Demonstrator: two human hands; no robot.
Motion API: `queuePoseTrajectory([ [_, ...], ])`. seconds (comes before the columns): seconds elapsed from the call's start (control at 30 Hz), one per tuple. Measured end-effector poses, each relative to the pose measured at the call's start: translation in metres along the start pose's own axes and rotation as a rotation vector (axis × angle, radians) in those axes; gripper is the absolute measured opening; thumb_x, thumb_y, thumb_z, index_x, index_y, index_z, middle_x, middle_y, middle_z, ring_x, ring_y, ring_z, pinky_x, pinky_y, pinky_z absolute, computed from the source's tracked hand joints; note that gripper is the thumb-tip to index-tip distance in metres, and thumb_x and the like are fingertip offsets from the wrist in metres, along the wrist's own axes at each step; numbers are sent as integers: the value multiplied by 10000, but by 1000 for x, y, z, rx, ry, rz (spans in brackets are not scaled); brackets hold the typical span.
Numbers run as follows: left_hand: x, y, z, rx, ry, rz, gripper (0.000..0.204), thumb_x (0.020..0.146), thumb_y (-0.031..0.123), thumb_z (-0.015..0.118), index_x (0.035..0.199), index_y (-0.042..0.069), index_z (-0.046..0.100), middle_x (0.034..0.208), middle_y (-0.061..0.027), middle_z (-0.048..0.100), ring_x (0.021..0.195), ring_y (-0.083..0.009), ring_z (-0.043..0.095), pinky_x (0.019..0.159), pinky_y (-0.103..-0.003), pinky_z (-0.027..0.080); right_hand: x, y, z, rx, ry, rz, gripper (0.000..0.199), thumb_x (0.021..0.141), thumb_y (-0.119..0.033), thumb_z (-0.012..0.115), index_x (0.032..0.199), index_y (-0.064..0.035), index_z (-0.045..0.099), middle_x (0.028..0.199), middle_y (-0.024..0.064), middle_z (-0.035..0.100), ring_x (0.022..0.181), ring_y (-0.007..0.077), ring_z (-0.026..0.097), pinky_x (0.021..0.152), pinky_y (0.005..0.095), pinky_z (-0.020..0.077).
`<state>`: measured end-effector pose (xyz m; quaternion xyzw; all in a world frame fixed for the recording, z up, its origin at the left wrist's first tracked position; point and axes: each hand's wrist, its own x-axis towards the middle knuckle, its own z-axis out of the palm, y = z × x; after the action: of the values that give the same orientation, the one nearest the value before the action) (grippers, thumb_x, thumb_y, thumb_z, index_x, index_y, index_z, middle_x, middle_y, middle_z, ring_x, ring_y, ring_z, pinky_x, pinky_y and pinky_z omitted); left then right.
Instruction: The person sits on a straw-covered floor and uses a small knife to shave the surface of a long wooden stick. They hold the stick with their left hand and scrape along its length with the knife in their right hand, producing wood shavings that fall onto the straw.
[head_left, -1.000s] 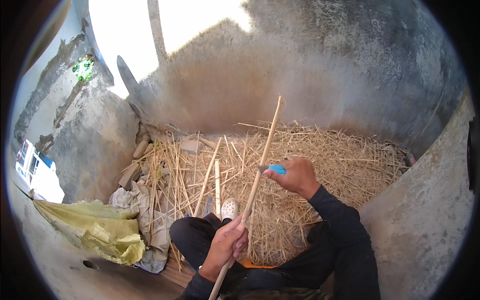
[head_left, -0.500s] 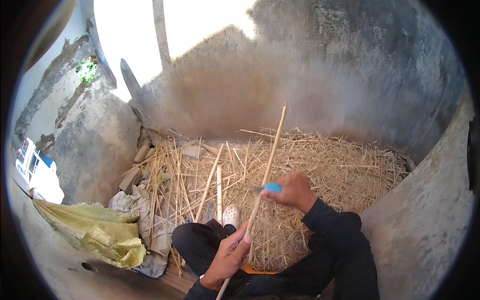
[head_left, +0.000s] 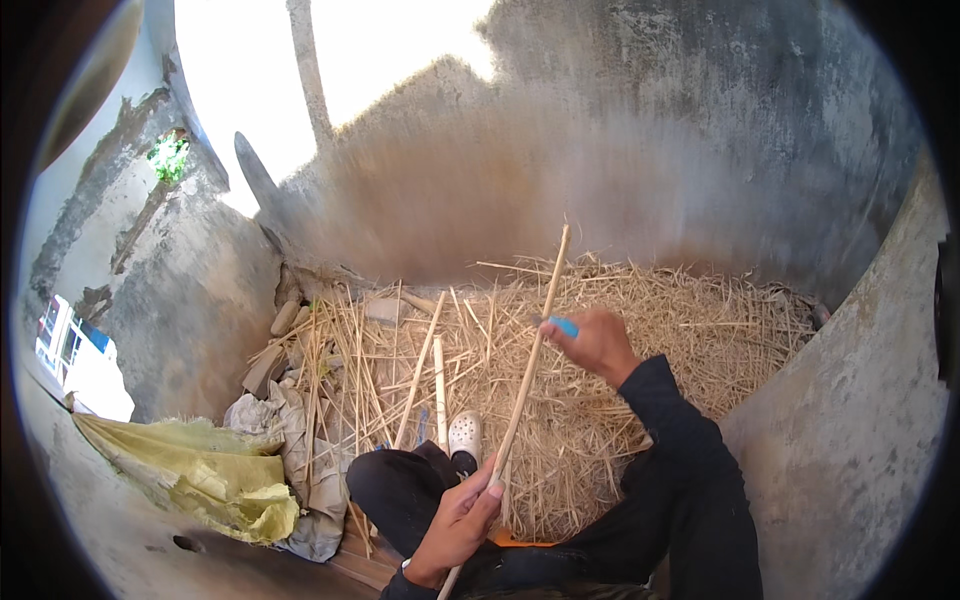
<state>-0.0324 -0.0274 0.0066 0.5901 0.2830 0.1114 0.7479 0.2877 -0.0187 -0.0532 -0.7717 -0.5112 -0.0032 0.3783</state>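
A long, pale wooden stick slants up and away from my lap, its thin far tip pointing at the back wall. Low on the stick, my left hand is closed around it. My right hand grips a knife by its blue handle. The short dark blade lies against the upper part of the stick, though its edge is too small to make out. Beneath both hands spreads a thick layer of straw-like shavings.
Loose thin strips and two pale flat sticks lie left of my shoe. A yellow woven sack and a greyish cloth are at the lower left. Concrete walls close in behind and on the right.
My right hand has moved away from me along the stick with the knife, toward the far tip. The left hand keeps its hold; the whole view has shifted slightly.
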Motion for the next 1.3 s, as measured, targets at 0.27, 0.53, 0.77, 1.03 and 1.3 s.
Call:
queuePoseTrajectory([
  [0.27,-15,-5,11,149,-65,54,524,1013,175,470,1462,-27,288,763,75,375,650,-15,328,563,-176,300,14,34,-16,-29,67,163,805,832,-811,335,516,-108,566,421,28,458,389,199,466,405,356,345],
  [0.53,-9,-1,0,60,-8,41,527,1011,189,477,1460,-21,298,753,75,385,634,-9,332,546,-170,282,-41,-40,-7,-73,-99,-236,794,832,-808,339,550,-128,637,448,41,500,421,192,528,417,363,397],
  [0.77,-5,-9,3,76,-5,44,517,1007,182,485,1452,-23,319,746,76,393,644,-11,342,557,-171,293,-28,-11,-1,-3,-42,-92,782,825,-795,389,554,-113,657,416,64,489,380,213,510,415,364,408],
  [1.03,-9,-2,5,189,30,99,507,1005,135,484,1444,-53,312,894,54,476,738,-12,385,648,-160,345,-27,-8,-12,-22,-14,-37,780,763,-810,472,583,-78,670,434,101,512,417,285,565,442,410,444],
  [1.3,-19,-6,3,313,10,97,517,1007,150,480,1439,-72,303,1031,-10,539,885,-25,448,771,-163,388,-33,-18,-19,-17,2,-63,763,789,-801,441,596,-100,672,452,106,533,441,283,580,452,399,450],
])
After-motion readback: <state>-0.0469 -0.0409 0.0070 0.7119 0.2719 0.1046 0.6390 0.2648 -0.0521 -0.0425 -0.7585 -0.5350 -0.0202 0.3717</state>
